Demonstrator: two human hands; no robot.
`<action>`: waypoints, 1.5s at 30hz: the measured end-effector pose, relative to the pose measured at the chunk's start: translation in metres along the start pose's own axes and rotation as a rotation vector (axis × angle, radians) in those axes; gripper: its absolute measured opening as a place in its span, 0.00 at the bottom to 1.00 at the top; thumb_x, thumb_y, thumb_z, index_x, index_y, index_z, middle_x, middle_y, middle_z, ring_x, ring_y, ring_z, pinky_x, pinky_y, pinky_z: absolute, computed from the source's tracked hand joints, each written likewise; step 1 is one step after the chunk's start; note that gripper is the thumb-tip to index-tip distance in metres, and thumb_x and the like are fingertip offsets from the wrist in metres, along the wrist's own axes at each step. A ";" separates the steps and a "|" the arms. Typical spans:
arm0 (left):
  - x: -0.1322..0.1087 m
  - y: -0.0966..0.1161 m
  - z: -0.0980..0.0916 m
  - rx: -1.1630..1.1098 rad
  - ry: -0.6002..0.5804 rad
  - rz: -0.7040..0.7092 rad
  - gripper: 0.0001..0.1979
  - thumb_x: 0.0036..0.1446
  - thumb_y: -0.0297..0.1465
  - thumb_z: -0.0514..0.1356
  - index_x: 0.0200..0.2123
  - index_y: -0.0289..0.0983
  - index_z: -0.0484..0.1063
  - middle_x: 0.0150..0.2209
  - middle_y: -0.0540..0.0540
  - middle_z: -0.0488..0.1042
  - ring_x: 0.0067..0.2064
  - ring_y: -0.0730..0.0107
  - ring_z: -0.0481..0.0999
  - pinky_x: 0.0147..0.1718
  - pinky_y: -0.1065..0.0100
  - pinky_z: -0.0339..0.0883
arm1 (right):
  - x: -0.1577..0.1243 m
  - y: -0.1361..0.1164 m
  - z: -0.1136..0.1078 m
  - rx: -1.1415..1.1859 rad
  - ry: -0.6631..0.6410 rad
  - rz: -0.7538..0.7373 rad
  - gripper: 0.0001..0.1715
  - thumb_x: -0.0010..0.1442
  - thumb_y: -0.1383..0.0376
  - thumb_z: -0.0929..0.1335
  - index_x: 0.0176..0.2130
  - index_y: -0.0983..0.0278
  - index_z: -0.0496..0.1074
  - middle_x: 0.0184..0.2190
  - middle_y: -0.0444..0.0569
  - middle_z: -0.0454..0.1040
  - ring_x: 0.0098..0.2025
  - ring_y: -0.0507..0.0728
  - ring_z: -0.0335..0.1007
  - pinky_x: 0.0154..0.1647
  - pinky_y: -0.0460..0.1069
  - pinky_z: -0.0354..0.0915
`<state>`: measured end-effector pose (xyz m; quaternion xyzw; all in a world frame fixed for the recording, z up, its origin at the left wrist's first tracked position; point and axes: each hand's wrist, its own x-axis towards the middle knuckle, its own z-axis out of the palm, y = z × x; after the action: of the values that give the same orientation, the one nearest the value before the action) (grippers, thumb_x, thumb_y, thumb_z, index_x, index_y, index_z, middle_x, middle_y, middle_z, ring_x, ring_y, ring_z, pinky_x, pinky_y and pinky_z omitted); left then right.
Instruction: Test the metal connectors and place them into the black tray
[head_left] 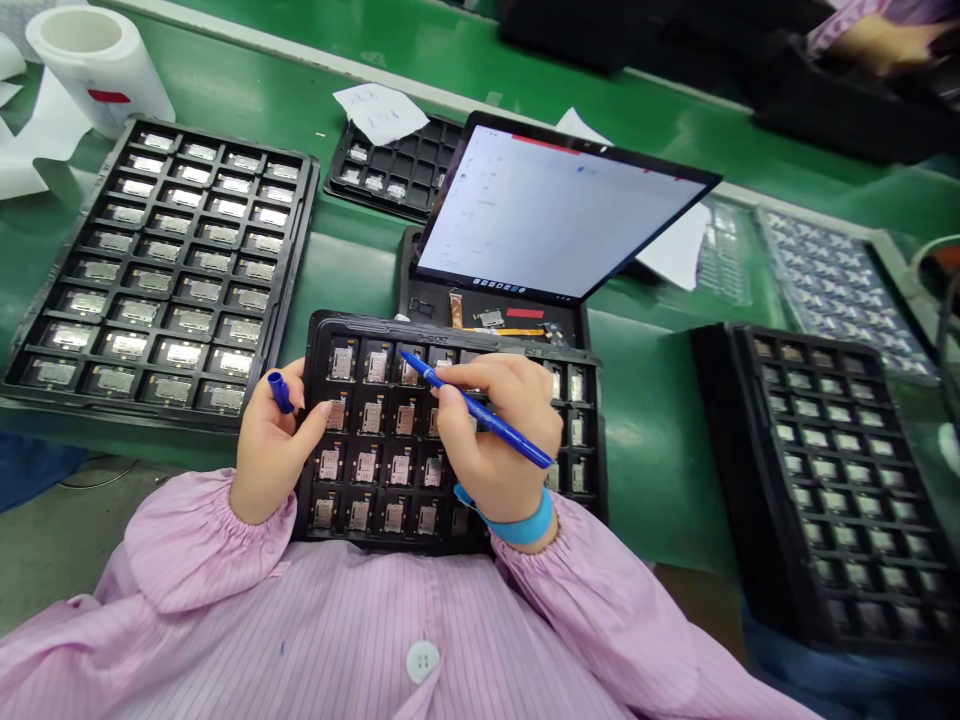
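Note:
A black compartment tray [450, 540] of small metal parts leans against my body at the table's near edge. My left hand [271, 440] grips its left side, thumb over the rim, with a blue pen cap [280, 392] tucked between the fingers. In my right hand [499, 430], a blue pen [510, 432] is pinched like a writing tool. Its tip is over a part in the top row; whether it touches cannot be made out. That hand hides several compartments on the right. A blue band [525, 524] circles my right wrist.
On the left lies a filled tray [169, 270], with a white roll [94, 65] behind. A tilted screen [555, 210] stands over a box of loose parts [491, 318]. Another tray [409, 160] holds paper. Stacked trays [840, 480] stand right; a person's hand [885, 45] shows far right.

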<state>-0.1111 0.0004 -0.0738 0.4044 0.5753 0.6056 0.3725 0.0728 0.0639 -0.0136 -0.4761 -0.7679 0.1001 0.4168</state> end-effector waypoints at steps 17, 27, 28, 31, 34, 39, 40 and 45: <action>0.000 -0.006 -0.002 -0.040 0.023 0.004 0.16 0.52 0.25 0.65 0.29 0.40 0.58 0.50 0.44 0.73 0.50 0.65 0.72 0.48 0.64 0.65 | -0.005 0.008 -0.003 0.033 0.016 -0.046 0.04 0.56 0.67 0.67 0.33 0.60 0.73 0.28 0.44 0.75 0.35 0.57 0.72 0.44 0.58 0.63; 0.000 -0.003 -0.001 -0.052 -0.001 -0.012 0.16 0.52 0.25 0.65 0.30 0.40 0.58 0.51 0.44 0.72 0.50 0.64 0.73 0.47 0.63 0.65 | -0.001 0.001 0.006 0.025 -0.056 -0.080 0.05 0.57 0.68 0.68 0.34 0.59 0.73 0.29 0.42 0.77 0.35 0.56 0.72 0.47 0.57 0.61; 0.000 -0.003 -0.001 -0.048 0.002 -0.008 0.16 0.52 0.25 0.65 0.30 0.39 0.58 0.51 0.44 0.72 0.50 0.64 0.73 0.47 0.63 0.65 | -0.001 0.001 0.007 0.025 -0.057 -0.082 0.05 0.57 0.68 0.68 0.35 0.59 0.73 0.30 0.42 0.77 0.35 0.56 0.72 0.47 0.57 0.61; 0.000 -0.003 -0.001 -0.037 0.006 0.001 0.16 0.52 0.25 0.65 0.29 0.39 0.58 0.51 0.44 0.73 0.51 0.64 0.72 0.47 0.64 0.65 | -0.001 0.001 0.008 0.026 -0.056 -0.082 0.05 0.57 0.69 0.68 0.34 0.60 0.74 0.29 0.42 0.77 0.35 0.56 0.72 0.47 0.56 0.62; 0.001 -0.003 -0.001 -0.038 0.004 0.002 0.15 0.53 0.24 0.65 0.30 0.39 0.58 0.51 0.44 0.73 0.51 0.65 0.72 0.48 0.64 0.65 | -0.002 0.002 0.005 0.025 -0.023 -0.074 0.04 0.57 0.68 0.68 0.34 0.59 0.73 0.29 0.42 0.76 0.35 0.56 0.72 0.47 0.57 0.62; 0.000 -0.003 -0.001 -0.031 0.007 0.013 0.15 0.53 0.25 0.65 0.30 0.40 0.58 0.50 0.44 0.73 0.51 0.65 0.73 0.47 0.64 0.65 | -0.006 0.011 -0.007 -0.001 0.074 -0.027 0.04 0.56 0.67 0.67 0.33 0.59 0.73 0.28 0.44 0.75 0.35 0.58 0.72 0.44 0.58 0.63; 0.000 -0.003 -0.002 -0.030 0.010 0.012 0.15 0.53 0.25 0.65 0.30 0.40 0.58 0.50 0.44 0.73 0.51 0.65 0.73 0.47 0.64 0.66 | -0.006 0.014 -0.009 -0.007 0.087 -0.016 0.04 0.56 0.67 0.67 0.32 0.59 0.73 0.27 0.44 0.75 0.35 0.58 0.72 0.44 0.58 0.63; -0.001 -0.005 -0.003 -0.060 0.017 -0.012 0.16 0.52 0.25 0.66 0.30 0.40 0.58 0.51 0.43 0.72 0.52 0.64 0.73 0.48 0.64 0.67 | -0.006 0.019 -0.010 -0.008 0.064 -0.013 0.04 0.56 0.68 0.67 0.31 0.60 0.73 0.27 0.44 0.75 0.34 0.57 0.71 0.44 0.58 0.63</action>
<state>-0.1131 -0.0012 -0.0789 0.3845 0.5624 0.6237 0.3833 0.0942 0.0662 -0.0211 -0.4758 -0.7575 0.0789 0.4399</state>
